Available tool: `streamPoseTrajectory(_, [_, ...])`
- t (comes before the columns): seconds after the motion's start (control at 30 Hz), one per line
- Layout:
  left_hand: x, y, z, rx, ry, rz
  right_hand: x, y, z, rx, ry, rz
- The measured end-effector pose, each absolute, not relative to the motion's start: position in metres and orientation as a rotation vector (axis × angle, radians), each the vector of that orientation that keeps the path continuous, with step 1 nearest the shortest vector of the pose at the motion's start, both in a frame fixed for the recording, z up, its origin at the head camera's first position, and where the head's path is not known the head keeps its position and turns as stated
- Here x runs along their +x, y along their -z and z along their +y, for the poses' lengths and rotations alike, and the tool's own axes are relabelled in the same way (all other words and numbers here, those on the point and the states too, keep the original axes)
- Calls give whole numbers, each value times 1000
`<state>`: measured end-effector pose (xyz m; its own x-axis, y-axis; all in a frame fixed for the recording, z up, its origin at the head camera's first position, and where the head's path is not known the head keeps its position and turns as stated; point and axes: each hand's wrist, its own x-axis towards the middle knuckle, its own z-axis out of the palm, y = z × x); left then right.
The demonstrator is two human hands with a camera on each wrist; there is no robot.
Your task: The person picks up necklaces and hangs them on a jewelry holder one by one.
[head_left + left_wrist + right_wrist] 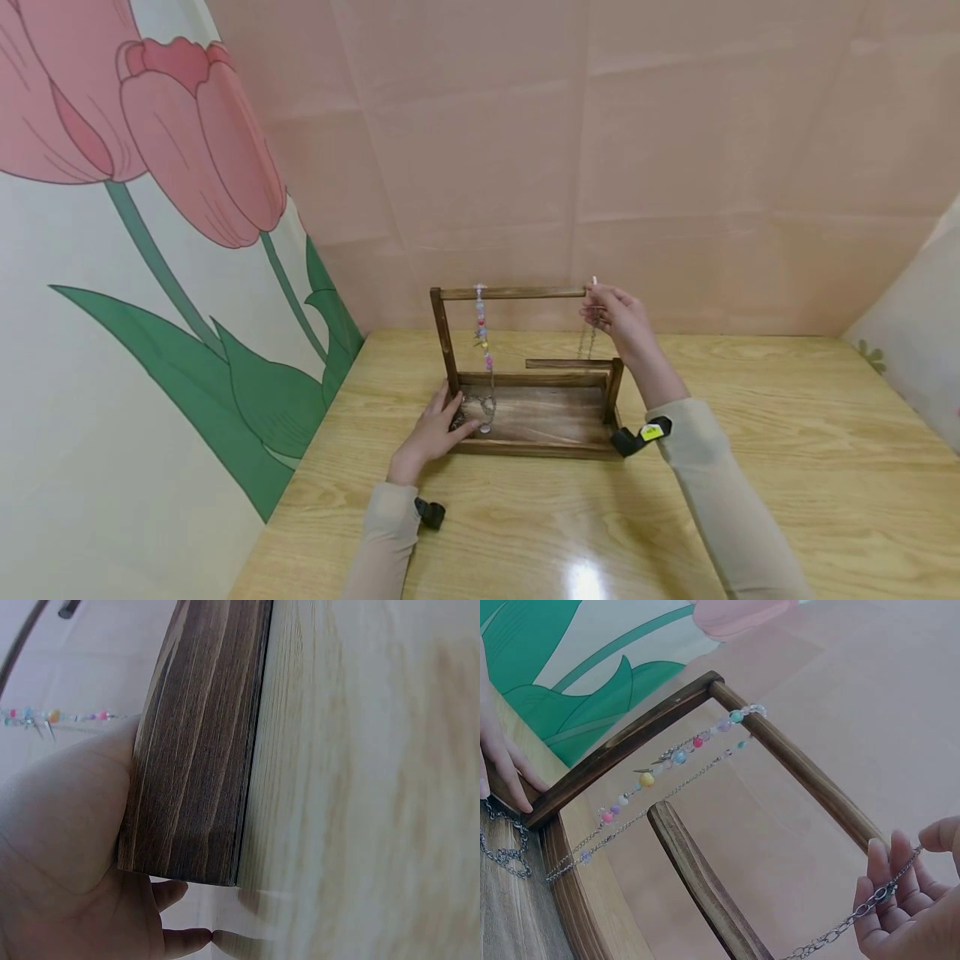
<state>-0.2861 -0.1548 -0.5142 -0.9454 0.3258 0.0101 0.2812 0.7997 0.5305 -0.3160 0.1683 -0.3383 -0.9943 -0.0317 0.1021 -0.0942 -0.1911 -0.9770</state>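
Note:
A dark wooden jewelry stand [517, 448] has a tray base, a tall upper bar [517, 293] and a shorter lower bar [566, 364]. My left hand [431, 433] grips the tray's left front corner, thumb over the front wall and fingers along the left end. At the upper bar's free right end, my right hand [622, 321] pinches a silver chain necklace [855, 915]; its chain hangs down near the lower bar. A beaded necklace [482, 333] with colorful beads hangs from the upper bar's left part, its chain reaching into the tray.
A grey chain [508, 855] lies bunched in the tray's left end, close to my left fingers. The stand sits on a light wood-grain table [750, 467]. Behind it hangs a pink cloth [675, 167], and a tulip-painted wall [187, 350] borders the left side.

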Motion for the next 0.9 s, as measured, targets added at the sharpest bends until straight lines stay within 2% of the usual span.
streamPoseTrajectory(0.9, [-284,512,-154,482,-839,2895,-317,334,157,296,-2334,-2028])
